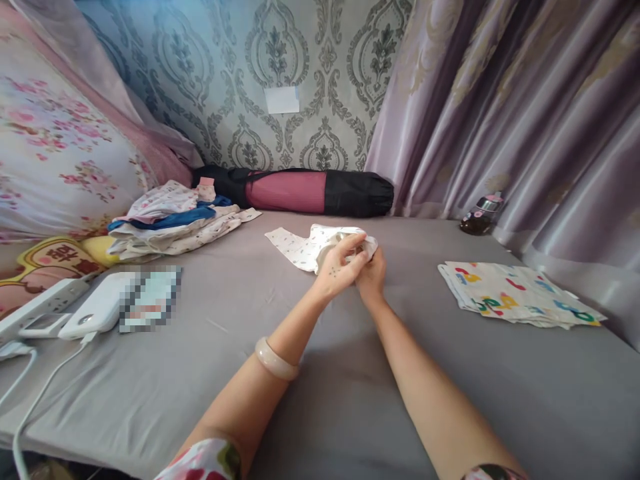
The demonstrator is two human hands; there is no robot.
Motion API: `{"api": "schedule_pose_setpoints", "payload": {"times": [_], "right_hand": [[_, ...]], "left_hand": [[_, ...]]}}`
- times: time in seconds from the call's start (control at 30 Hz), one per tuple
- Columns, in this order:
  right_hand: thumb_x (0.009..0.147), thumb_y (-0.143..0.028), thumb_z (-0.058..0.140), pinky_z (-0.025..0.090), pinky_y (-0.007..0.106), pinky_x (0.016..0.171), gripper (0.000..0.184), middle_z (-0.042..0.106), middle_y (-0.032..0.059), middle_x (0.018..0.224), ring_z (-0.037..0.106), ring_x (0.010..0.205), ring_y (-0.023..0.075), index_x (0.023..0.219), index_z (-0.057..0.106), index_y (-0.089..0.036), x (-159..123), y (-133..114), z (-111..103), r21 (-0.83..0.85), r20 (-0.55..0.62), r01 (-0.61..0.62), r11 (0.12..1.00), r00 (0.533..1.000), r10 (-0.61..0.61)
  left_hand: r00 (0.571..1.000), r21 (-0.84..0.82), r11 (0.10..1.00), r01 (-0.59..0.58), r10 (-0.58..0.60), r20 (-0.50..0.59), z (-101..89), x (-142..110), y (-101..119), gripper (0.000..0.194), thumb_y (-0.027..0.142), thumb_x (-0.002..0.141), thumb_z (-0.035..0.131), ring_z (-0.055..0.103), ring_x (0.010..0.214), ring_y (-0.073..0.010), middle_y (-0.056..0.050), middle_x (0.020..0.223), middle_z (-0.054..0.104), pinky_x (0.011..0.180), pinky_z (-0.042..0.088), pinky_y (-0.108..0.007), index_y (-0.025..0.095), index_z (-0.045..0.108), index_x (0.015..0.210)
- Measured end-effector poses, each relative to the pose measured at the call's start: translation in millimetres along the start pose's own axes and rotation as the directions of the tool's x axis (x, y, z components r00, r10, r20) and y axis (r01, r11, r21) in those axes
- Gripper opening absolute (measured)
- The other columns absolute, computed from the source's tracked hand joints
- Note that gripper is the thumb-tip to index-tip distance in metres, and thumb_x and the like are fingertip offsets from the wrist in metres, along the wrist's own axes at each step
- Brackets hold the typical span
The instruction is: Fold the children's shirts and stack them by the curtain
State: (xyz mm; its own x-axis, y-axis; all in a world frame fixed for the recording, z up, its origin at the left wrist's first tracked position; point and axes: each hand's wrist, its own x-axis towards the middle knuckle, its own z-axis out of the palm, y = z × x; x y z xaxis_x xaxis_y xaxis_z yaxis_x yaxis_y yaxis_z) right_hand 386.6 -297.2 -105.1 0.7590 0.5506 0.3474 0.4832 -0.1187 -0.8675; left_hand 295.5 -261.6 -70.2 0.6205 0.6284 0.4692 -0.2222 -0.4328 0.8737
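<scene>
A small white printed garment (295, 248) lies bunched in the middle of the grey-covered bed, with one sleeve-like strip reaching out to the left. My left hand (341, 261), below a pale bangle (275, 360), curls over the garment's right part with the fingers closed on the cloth. Close against it, my right hand (373, 273) grips the garment's right end from the near side. Its fingertips are partly hidden behind my left hand and the fabric. I cannot make out the garment's exact kind.
Folded clothes (175, 220) are piled at the left back. A folded letter-print cloth (520, 293) lies at right, near a dark bottle (481, 215). Along the wall rests a black and maroon rolled bag (290, 191). A power strip (45, 307) and cabled white device (103, 303) sit left.
</scene>
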Motion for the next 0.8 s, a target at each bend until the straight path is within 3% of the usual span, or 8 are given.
{"api": "schedule_pose_setpoints", "payload": {"times": [0.13, 0.23, 0.33, 0.43, 0.53, 0.67, 0.8], "right_hand": [[0.08, -0.04, 0.053, 0.049, 0.031, 0.079, 0.032, 0.071, 0.0054, 0.09, 0.063, 0.084, 0.0208, 0.098, 0.065, -0.017, 11, 4, -12, 0.15, -0.137, -0.054, 0.987, 0.988, 0.075], [0.074, -0.037, 0.057, 0.05, 0.029, 0.073, 0.03, 0.071, 0.0043, 0.087, 0.064, 0.082, 0.021, 0.092, 0.068, -0.017, 24, 3, -20, 0.221, -0.189, -0.1, 0.97, 0.971, 0.143], [0.068, -0.035, 0.061, 0.049, 0.027, 0.064, 0.025, 0.069, 0.0012, 0.076, 0.063, 0.075, 0.0197, 0.085, 0.067, -0.017, 34, 1, -29, 0.337, -0.19, -0.163, 0.927, 0.953, 0.237], [0.062, -0.032, 0.066, 0.047, 0.025, 0.055, 0.021, 0.063, -0.0032, 0.063, 0.06, 0.061, 0.0167, 0.079, 0.065, -0.019, 39, -1, -37, 0.51, -0.106, -0.233, 0.828, 0.938, 0.329], [0.058, -0.025, 0.07, 0.047, 0.025, 0.051, 0.019, 0.058, -0.0054, 0.054, 0.058, 0.054, 0.0153, 0.074, 0.062, -0.019, 42, -6, -44, 0.628, 0.005, -0.315, 0.712, 0.916, 0.4], [0.063, -0.021, 0.067, 0.052, 0.028, 0.055, 0.011, 0.06, -0.003, 0.057, 0.062, 0.059, 0.0169, 0.07, 0.058, -0.02, 46, -12, -50, 0.637, 0.114, -0.378, 0.672, 0.908, 0.403], [0.072, -0.023, 0.062, 0.056, 0.031, 0.061, 0.008, 0.06, -0.0011, 0.058, 0.064, 0.065, 0.019, 0.068, 0.055, -0.021, 49, -17, -54, 0.624, 0.252, -0.397, 0.673, 0.918, 0.307]], "left_hand": [[0.988, 0.239, 0.966, -0.103, 0.128, -0.091, -14.5, -10, -14, 0.044, 0.017, 0.074, 0.051, 0.06, 0.109, -0.0226, -0.01, 0.124, 0.059, 0.092, 0.053, -0.036, 0.021, 0.06, 0.117], [0.97, 0.488, 0.869, -0.084, 0.185, -0.161, -20.8, -18, -32, 0.064, 0.016, 0.068, 0.056, 0.047, 0.125, -0.029, -0.014, 0.132, 0.049, 0.105, 0.043, -0.047, 0.021, 0.049, 0.131], [0.985, 0.597, 0.802, -0.01, 0.11, -0.131, -24.5, -22, -49, 0.091, 0.018, 0.064, 0.062, 0.031, 0.138, -0.0362, -0.017, 0.144, 0.036, 0.113, 0.028, -0.058, 0.023, 0.028, 0.148], [0.982, 0.621, 0.772, 0.131, -0.015, -0.189, -29.7, -22, -61, 0.101, 0.021, 0.064, 0.065, 0.026, 0.142, -0.039, -0.018, 0.151, 0.03, 0.113, 0.024, -0.06, 0.024, 0.016, 0.152], [0.966, 0.635, 0.729, 0.255, -0.171, -0.193, -37.6, -21, -67, 0.097, 0.026, 0.067, 0.067, 0.031, 0.14, -0.0381, -0.019, 0.147, 0.039, 0.113, 0.024, -0.058, 0.022, 0.018, 0.151], [0.943, 0.664, 0.699, 0.264, -0.331, -0.027, -44.1, -23, -66, 0.09, 0.037, 0.065, 0.075, 0.035, 0.138, -0.0361, -0.015, 0.146, 0.044, 0.111, 0.028, -0.054, 0.024, 0.034, 0.144], [0.947, 0.676, 0.689, 0.262, -0.319, -0.042, -45.3, -21, -69, 0.046, 0.025, 0.073, 0.067, 0.044, 0.132, -0.032, -0.008, 0.137, 0.055, 0.108, 0.032, -0.051, 0.028, 0.059, 0.118]]}}
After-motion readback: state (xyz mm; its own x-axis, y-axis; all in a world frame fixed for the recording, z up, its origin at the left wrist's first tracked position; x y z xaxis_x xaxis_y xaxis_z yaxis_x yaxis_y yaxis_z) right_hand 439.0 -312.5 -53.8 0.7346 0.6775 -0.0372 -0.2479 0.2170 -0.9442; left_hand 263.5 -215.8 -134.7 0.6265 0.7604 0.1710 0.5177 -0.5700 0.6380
